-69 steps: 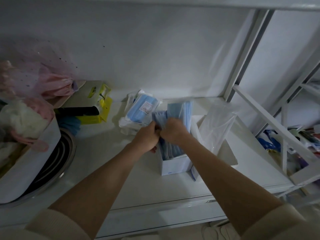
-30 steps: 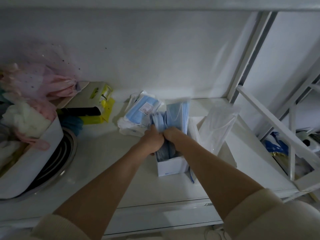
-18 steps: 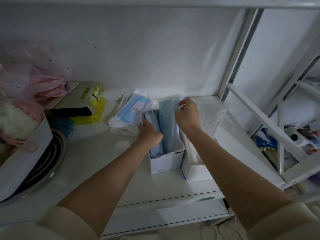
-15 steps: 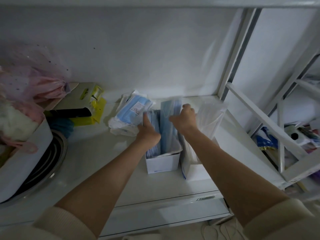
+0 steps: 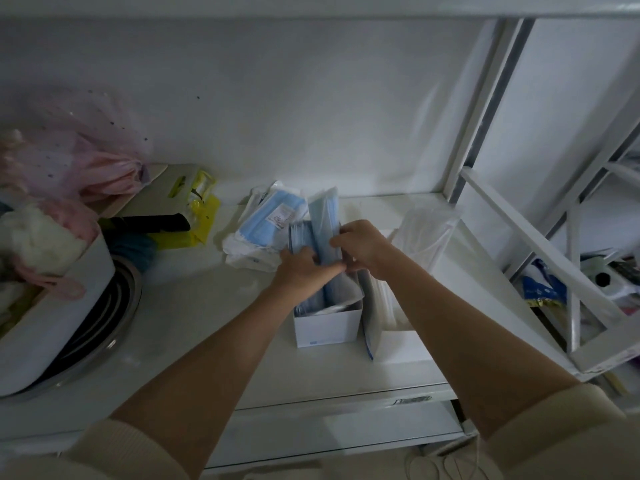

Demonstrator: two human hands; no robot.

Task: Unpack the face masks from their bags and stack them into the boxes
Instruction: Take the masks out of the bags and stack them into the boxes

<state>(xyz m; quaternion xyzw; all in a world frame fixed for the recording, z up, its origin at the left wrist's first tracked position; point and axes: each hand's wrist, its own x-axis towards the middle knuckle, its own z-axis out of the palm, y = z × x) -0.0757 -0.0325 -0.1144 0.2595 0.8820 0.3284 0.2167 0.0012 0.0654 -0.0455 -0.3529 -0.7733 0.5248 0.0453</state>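
A white open box (image 5: 327, 327) stands on the white desk (image 5: 207, 323) with blue face masks upright in it. My left hand (image 5: 301, 270) and my right hand (image 5: 363, 247) pinch a tall stack of blue masks (image 5: 323, 220) from both sides above the box. A shorter bundle of masks (image 5: 298, 235) rises beside it on the left. A clear bag of blue masks (image 5: 270, 223) lies behind to the left. Right of the first box stands a second white box (image 5: 398, 346), with a clear bag of white masks (image 5: 427, 230) behind it.
A white bin (image 5: 52, 306) with pink and cream cloth sits in a metal basin (image 5: 114, 327) at the left. A yellow packet (image 5: 197, 216) lies at the back. A white ladder frame (image 5: 540, 244) slants past the desk's right edge, clutter behind it.
My right hand came back from the upper right to the blue stack, and both hands now squeeze it together above the box. The view shifted slightly.
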